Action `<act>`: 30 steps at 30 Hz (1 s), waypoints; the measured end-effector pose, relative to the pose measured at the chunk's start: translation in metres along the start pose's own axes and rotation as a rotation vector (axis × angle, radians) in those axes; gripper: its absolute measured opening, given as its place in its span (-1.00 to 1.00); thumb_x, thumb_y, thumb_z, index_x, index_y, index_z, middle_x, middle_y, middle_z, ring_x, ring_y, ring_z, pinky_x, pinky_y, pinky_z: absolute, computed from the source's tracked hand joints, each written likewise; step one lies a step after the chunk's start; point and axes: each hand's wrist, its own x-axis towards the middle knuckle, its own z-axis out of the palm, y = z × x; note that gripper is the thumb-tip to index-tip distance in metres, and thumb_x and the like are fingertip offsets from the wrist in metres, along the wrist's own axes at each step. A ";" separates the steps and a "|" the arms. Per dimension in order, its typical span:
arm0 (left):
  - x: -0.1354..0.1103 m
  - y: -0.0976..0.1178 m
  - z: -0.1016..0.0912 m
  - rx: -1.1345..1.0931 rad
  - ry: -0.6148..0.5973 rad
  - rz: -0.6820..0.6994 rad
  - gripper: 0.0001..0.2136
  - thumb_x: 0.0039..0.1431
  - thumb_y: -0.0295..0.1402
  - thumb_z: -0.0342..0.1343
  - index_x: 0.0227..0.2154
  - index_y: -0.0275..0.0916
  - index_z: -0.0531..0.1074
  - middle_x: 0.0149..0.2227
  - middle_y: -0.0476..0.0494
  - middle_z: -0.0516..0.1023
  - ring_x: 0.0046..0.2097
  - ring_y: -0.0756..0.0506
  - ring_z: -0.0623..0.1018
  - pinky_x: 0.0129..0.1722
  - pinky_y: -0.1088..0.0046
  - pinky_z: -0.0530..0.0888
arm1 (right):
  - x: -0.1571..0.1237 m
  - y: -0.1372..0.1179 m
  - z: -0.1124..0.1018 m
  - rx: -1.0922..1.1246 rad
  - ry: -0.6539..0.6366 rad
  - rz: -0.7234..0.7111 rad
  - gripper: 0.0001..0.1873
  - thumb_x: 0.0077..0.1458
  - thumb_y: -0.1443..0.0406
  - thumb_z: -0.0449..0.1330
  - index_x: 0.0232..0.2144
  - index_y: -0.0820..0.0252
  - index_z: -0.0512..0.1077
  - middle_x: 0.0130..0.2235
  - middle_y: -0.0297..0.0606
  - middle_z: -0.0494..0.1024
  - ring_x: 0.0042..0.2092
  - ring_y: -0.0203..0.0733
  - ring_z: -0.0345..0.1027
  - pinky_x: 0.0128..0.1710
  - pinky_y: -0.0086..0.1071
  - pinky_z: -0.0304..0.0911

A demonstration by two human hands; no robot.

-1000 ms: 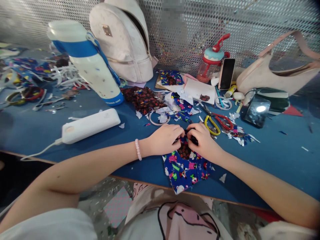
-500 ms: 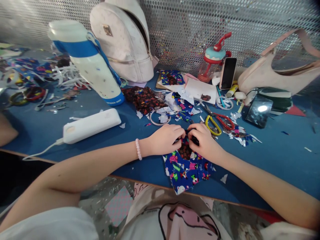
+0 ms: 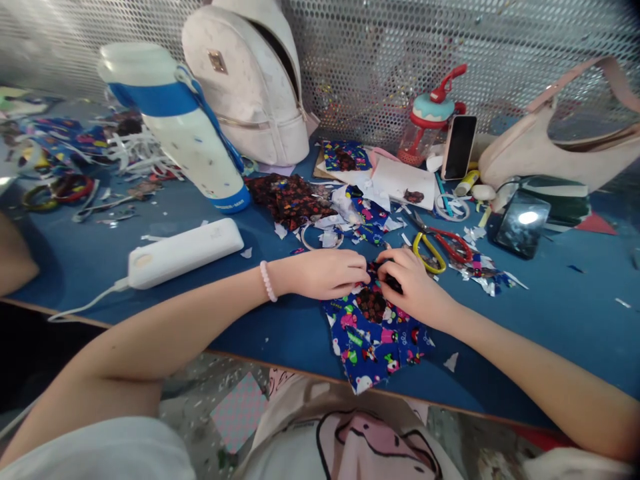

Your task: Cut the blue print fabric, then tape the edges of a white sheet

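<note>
A blue cloth printed with colourful cartoon figures (image 3: 373, 357) lies near the table's front edge, with a dark brown floral patch (image 3: 371, 305) on its upper part. My left hand (image 3: 333, 272), wearing a pink bead bracelet (image 3: 267, 281), holds the cloth's upper left side, its fingers fairly straight and pressed together. On the upper right side my right hand (image 3: 407, 280) pinches the cloth with curled fingers, something dark showing beneath them. Just beyond the right hand lie scissors (image 3: 434, 248) with one red and one yellow handle.
Behind the hands are cloth and paper scraps, a brown floral cloth (image 3: 290, 200) and a roll of tape (image 3: 320, 237). A white power bank (image 3: 185, 253), a large bottle (image 3: 185, 140) and a backpack (image 3: 250, 87) stand left. Phones (image 3: 523, 223), a cup (image 3: 425, 127) and a handbag (image 3: 560, 157) occupy the right.
My left hand has shifted slightly left, and its fingers have straightened from a tighter pinch, uncovering more of the cloth between the hands. My right hand stays nearly in place.
</note>
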 end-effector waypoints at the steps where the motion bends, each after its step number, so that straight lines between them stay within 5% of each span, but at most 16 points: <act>1: -0.001 -0.003 -0.002 0.037 -0.014 0.039 -0.76 0.31 -0.45 -0.10 -0.11 -0.33 0.44 -0.19 -0.26 0.50 -0.18 -0.12 0.46 -0.17 0.39 0.42 | 0.000 0.000 0.000 0.000 0.000 -0.001 -0.92 0.14 0.41 0.07 -0.39 0.15 0.30 -0.10 -0.12 0.41 -0.01 -0.01 0.26 -0.01 -0.05 0.22; 13: -0.006 -0.016 0.008 0.025 0.121 0.108 -0.71 0.26 -0.51 -0.10 -0.15 -0.30 0.53 -0.22 -0.24 0.52 -0.23 -0.11 0.45 -0.22 0.38 0.43 | -0.002 0.000 -0.001 0.019 -0.005 0.010 -0.91 0.17 0.40 0.07 -0.38 0.15 0.29 -0.09 -0.13 0.41 0.00 -0.03 0.27 0.10 0.03 0.16; 19: -0.011 -0.016 0.005 -0.005 0.115 0.127 -0.71 0.24 -0.48 -0.08 -0.10 -0.33 0.50 -0.08 -0.32 0.52 -0.05 -0.17 0.46 -0.05 0.28 0.43 | 0.002 0.001 -0.006 -0.009 -0.072 -0.030 -0.90 0.20 0.42 0.06 -0.35 0.15 0.31 -0.06 -0.14 0.41 0.04 -0.04 0.25 0.04 -0.03 0.21; 30: -0.021 -0.019 0.005 -0.117 -0.061 0.157 -0.45 0.25 -0.03 0.06 0.12 -0.37 0.34 0.20 -0.40 0.35 0.22 -0.29 0.34 0.14 0.18 0.31 | 0.002 0.005 -0.012 0.051 -0.110 -0.042 -0.88 0.25 0.41 0.02 -0.32 0.14 0.31 -0.04 -0.14 0.41 0.08 -0.02 0.21 0.08 -0.01 0.16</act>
